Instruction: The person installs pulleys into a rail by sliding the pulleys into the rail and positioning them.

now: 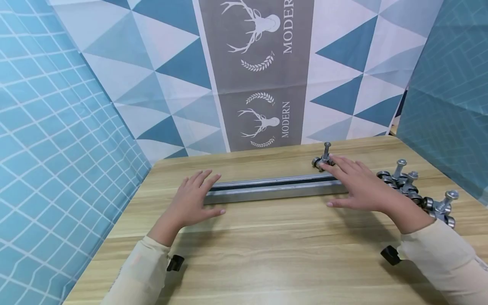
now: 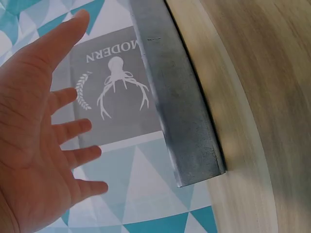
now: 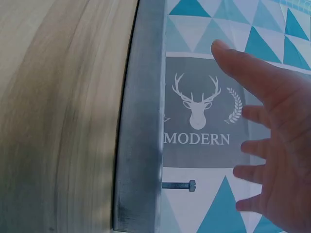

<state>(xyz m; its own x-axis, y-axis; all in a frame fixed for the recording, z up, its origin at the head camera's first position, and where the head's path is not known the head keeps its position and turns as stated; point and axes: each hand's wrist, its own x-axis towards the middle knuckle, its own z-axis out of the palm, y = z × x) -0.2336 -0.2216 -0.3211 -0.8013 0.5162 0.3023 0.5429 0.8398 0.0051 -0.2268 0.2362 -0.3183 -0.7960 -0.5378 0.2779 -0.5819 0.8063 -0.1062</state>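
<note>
A long grey metal channel with a slot along its top lies across the wooden table. Over its left end, the left hand is held with fingers spread; in the left wrist view that hand shows a gap to the channel. The right hand hovers at the other end, fingers apart, and the right wrist view shows the hand clear of the channel. Behind the channel, near the right fingertips, stands a small roller piece with an upright bolt. Neither hand holds anything.
Several roller pieces with bolts stand in a group at the right of the table, beyond the right hand. A patterned cloth hangs behind the table, with blue sheets at both sides. Black pieces show by each wrist.
</note>
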